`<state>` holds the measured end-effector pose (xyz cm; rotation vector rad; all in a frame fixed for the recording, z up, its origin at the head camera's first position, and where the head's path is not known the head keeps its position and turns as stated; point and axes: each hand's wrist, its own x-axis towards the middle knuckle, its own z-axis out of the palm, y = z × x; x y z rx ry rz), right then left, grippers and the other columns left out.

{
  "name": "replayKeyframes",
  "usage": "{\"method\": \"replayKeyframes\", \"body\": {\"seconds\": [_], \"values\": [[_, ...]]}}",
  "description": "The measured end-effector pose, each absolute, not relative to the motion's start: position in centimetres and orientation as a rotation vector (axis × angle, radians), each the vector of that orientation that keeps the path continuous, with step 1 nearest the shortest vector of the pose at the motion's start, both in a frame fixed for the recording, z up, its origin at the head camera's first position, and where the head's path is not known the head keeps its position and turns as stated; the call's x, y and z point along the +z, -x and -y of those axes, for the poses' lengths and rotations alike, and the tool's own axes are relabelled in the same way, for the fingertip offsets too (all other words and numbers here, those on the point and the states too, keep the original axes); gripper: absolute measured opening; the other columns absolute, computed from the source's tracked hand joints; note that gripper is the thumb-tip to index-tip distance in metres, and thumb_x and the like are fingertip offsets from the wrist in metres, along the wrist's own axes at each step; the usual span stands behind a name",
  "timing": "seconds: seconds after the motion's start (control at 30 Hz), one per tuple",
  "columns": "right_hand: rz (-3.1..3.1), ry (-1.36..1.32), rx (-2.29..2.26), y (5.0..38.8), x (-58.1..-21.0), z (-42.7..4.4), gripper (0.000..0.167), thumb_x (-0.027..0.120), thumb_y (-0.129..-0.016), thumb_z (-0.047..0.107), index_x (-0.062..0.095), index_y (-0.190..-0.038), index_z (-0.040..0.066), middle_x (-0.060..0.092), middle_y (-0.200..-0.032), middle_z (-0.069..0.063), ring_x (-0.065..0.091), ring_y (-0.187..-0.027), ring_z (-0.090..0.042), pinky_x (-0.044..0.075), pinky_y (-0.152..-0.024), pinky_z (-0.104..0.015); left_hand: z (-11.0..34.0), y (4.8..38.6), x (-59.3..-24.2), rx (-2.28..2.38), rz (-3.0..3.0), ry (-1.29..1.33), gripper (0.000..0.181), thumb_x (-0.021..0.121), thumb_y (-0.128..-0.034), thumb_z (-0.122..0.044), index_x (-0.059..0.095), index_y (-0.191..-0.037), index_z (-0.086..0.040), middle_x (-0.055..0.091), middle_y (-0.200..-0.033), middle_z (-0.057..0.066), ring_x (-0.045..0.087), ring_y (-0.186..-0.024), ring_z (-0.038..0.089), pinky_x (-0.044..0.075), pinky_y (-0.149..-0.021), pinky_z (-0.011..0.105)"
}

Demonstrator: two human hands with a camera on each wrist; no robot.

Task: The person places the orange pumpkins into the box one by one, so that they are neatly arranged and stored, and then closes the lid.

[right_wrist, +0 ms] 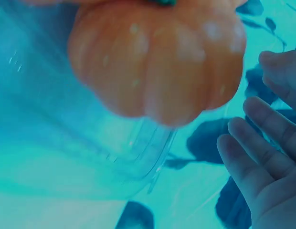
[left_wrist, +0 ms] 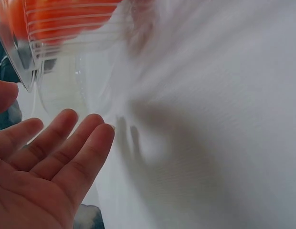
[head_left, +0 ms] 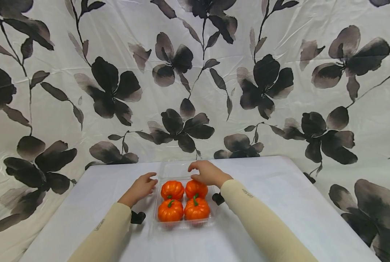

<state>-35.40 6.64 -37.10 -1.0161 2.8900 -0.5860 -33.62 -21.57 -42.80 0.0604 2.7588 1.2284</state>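
Note:
A clear plastic clamshell box [head_left: 156, 209] holds several small orange pumpkins with green stems, among them a front left one [head_left: 170, 211] and a back right one [head_left: 195, 190]. Its clear lid [head_left: 175, 170] appears folded back at the far side. My left hand [head_left: 140, 188] hovers beside the box's left wall; the left wrist view shows its fingers [left_wrist: 86, 160] extended, holding nothing, below the ribbed plastic side [left_wrist: 71, 24]. Over the back right corner is my right hand [head_left: 209, 174]. In the right wrist view, its fingers [right_wrist: 248, 164] are spread apart from the nearest pumpkin [right_wrist: 157, 67].
The box rests on a table with a white cover [head_left: 266, 203]. Behind the table hangs a white cloth [head_left: 221, 109] printed with dark flowers. Black wrist devices [head_left: 137, 217] show at both cream sleeves [head_left: 260, 211].

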Motion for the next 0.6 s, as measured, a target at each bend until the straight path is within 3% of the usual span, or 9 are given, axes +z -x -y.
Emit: {"method": "replayKeyframes", "body": {"seconds": [0.6], "values": [[-2.999,0.709,-0.775,37.5,-39.1,-9.6,0.035,0.064,-0.092,0.024,0.064,-0.125,0.010,0.064,-0.125,-0.009,0.059,-0.115,-0.028,0.049,-0.101,-0.044,21.4,35.5,-42.1,1.198,-2.790,-0.050,0.054,0.048,-0.0991,-0.025,0.040,-0.142,0.006,0.060,-0.127,0.027,0.065,-0.098,0.028,0.058,-0.085,0.037]]}}
